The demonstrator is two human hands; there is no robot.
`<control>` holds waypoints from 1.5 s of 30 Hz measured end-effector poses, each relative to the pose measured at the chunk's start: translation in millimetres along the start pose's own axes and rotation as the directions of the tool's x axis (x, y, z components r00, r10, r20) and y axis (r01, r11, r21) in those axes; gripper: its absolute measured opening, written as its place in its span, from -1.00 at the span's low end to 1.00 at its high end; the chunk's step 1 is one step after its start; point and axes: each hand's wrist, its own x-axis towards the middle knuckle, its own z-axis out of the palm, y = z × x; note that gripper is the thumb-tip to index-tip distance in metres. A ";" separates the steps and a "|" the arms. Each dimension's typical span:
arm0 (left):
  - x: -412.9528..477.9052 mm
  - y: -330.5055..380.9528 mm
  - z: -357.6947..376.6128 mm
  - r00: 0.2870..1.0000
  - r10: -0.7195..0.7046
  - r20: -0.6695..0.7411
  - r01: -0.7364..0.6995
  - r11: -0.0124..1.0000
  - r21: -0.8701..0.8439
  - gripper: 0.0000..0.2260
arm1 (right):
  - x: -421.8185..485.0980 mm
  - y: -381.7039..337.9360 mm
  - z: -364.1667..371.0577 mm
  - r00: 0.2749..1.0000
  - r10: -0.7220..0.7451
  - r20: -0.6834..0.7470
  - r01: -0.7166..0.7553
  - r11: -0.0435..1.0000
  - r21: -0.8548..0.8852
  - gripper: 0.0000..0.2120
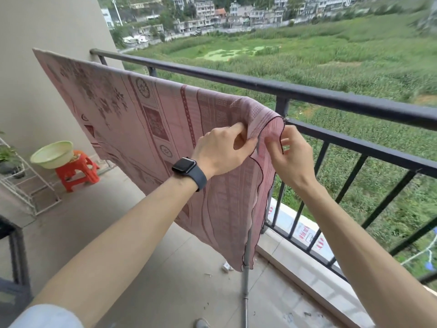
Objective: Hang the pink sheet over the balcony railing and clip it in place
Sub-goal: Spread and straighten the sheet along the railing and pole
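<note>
Pink sheet [146,119] draped over a bar just inside the balcony railing [236,76], spread toward wall end, bunched at near end. Left hand [222,150] pinching hem fold, fingers closed on cloth. Right hand [289,155] fingers curled on dark-stitched edge [282,136]. No clip visible. Advice: draw corner taut along bar, flatten bunch, even the overhang both sides before clipping. Grey pole [246,268] below hanging corner; basin [52,153] on red stool [78,174] far off.
</note>
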 end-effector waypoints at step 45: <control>-16.3 -31.1 8.1 0.948 0.133 -0.288 -0.098 0.986 0.133 -0.77 | -3.5 -21.9 -13.5 0.991 0.129 -0.034 -0.110 0.937 0.333 -0.47</control>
